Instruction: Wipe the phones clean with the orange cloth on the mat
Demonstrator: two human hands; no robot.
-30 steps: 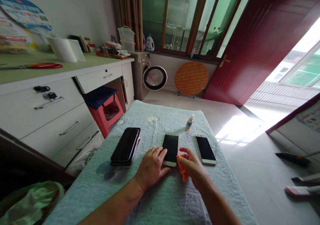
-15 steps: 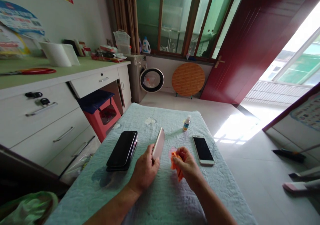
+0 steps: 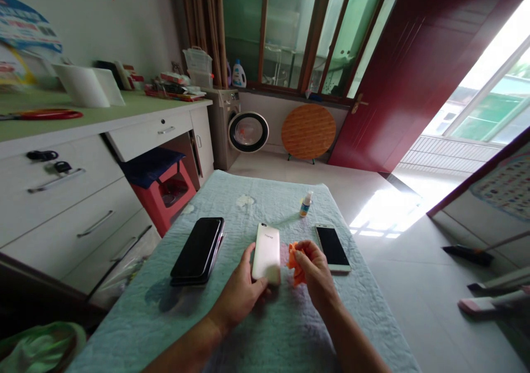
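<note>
A gold smartphone (image 3: 267, 254) with its back turned up is held by its lower left edge in my left hand (image 3: 239, 294). Pinched in the fingers of my right hand (image 3: 314, 271) is a crumpled orange cloth (image 3: 296, 265), a little to the right of that phone and apart from it. Several dark phones lie stacked, the top black phone (image 3: 199, 249) screen up, left of my left hand. Beyond my right hand a white phone (image 3: 332, 248) rests screen up. A small spray bottle (image 3: 306, 204) stands upright near the far right corner of the table.
A pale blue quilted cloth (image 3: 232, 202) covers the table. Along the left runs a desk with drawers (image 3: 99, 218), a red stool (image 3: 165, 202) under it. Farther back are a washing machine with its door open (image 3: 248, 132), a round wooden tabletop (image 3: 308, 132) and a red door (image 3: 385, 75).
My left hand has turned the gold phone from edge-on to back up, showing its logo. My right hand with the orange cloth has shifted slightly. The camera view has shifted a little.
</note>
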